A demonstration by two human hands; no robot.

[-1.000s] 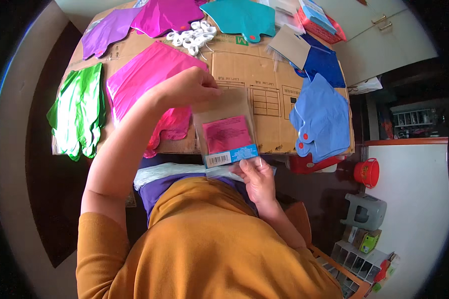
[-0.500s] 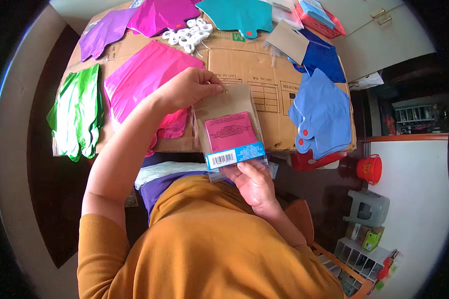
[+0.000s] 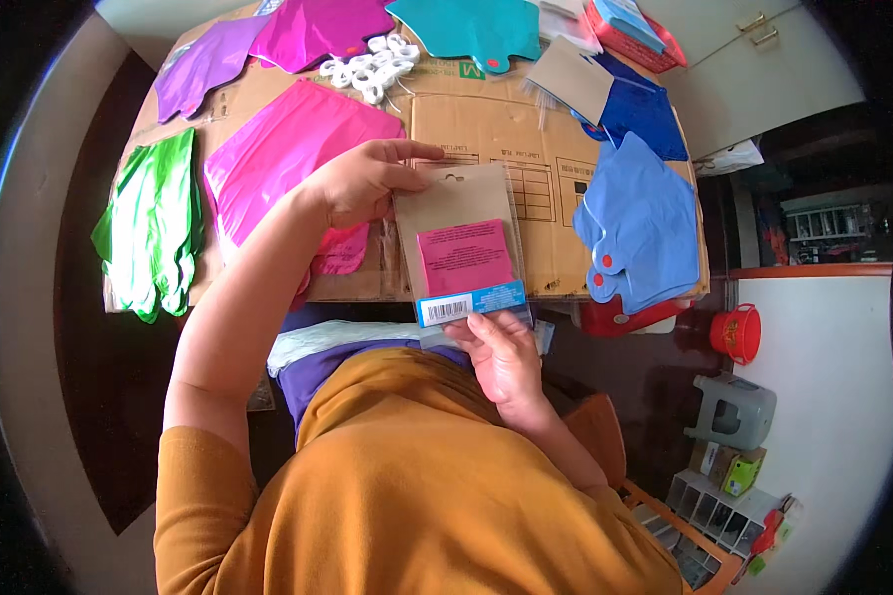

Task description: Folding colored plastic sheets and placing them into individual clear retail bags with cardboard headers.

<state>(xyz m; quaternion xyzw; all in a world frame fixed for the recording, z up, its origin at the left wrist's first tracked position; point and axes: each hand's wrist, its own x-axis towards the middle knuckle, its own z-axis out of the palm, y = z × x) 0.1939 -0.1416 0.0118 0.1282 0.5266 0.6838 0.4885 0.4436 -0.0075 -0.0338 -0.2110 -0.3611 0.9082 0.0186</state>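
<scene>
In front of me, near the table's edge, is a flat clear packet (image 3: 456, 203) with a beige backing card, a pink printed panel and a blue strip with a barcode. My right hand (image 3: 506, 362) grips its lower end, thumb on the front and fingers behind. At the packet's upper left corner is my left hand (image 3: 372, 183), its thumb at the card's edge and its index finger stretched apart from the thumb. A hang hole shows in the card's top. Left of the packet lies a pink foil balloon (image 3: 288, 149), flat and partly under my left forearm.
Cardboard (image 3: 437, 119) covers the table. Flat foil balloons lie around it: green (image 3: 149, 223), purple (image 3: 203, 69), magenta (image 3: 322, 30), teal (image 3: 471, 30), dark blue (image 3: 640, 114) and light blue (image 3: 640, 218). White ribbon rolls (image 3: 372, 69), a beige-carded packet stack (image 3: 571, 79) and a red basket (image 3: 665, 55) sit farther back.
My left hand has let go of the packet's top edge and shifted left to its corner, the finger and thumb spreading. The packet has turned slightly more upright in my right hand.
</scene>
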